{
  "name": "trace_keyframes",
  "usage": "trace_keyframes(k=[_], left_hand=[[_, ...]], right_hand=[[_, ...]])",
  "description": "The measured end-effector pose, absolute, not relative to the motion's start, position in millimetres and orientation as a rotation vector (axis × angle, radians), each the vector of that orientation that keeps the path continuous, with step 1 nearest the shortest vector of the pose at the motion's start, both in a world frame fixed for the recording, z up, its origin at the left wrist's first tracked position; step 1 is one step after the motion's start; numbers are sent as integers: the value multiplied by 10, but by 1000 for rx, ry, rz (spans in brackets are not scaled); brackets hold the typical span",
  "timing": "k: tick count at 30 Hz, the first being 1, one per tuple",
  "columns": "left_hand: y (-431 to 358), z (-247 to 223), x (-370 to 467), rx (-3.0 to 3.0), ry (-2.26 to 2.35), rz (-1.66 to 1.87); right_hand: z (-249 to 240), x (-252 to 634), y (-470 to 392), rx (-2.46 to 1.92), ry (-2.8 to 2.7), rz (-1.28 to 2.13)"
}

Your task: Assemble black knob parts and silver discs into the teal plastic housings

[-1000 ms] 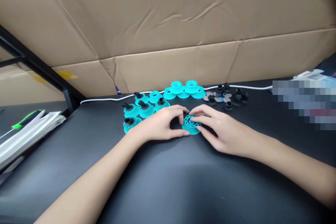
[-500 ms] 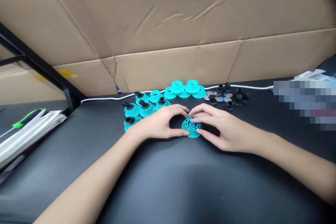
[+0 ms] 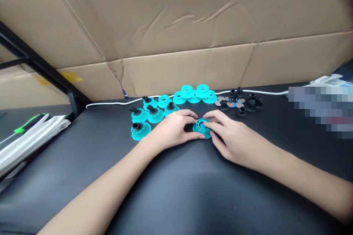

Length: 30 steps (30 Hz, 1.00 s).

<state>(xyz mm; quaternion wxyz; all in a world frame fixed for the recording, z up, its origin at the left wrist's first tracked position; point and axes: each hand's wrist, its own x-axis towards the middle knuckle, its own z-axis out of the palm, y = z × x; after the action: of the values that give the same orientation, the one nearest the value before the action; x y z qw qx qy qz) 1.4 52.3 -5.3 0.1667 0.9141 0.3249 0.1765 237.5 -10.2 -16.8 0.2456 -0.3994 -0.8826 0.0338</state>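
Observation:
A turquoise flared plastic ring [image 3: 198, 133] with a slotted rim rests on the black tabletop between my hands. Inside its opening shows a small blue round part [image 3: 203, 126]. My left hand [image 3: 180, 126] is closed around the ring's left side, thumb at the front and fingers behind. From the right, my right hand [image 3: 230, 134] grips the same ring; its index fingertip reaches into the opening onto the blue part, and its thumb is against the near right side. The fingertips at the far side are partly hidden.
Turquoise rings with black fittings [image 3: 155, 113] stand at left. Plain turquoise rings [image 3: 194, 97] are stacked behind my hands. Metallic discs [image 3: 233, 102] and loose black fittings [image 3: 251, 102] lie at right. A white cable [image 3: 116, 104] runs along the cardboard wall [image 3: 176, 66]. A green-handled tool [image 3: 31, 123] lies far left.
My right index fingertip has moved deeper over the ring's centre, and the right thumb has shifted up along its side. My left thumb has slid rightward along the front.

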Motion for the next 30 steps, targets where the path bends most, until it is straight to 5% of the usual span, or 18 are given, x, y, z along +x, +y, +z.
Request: trace_keyframes(k=[30], left_hand=[[502,28,-18,2576,762,492]], right_hand=[[-150,2512,96,-833,-2216,574]])
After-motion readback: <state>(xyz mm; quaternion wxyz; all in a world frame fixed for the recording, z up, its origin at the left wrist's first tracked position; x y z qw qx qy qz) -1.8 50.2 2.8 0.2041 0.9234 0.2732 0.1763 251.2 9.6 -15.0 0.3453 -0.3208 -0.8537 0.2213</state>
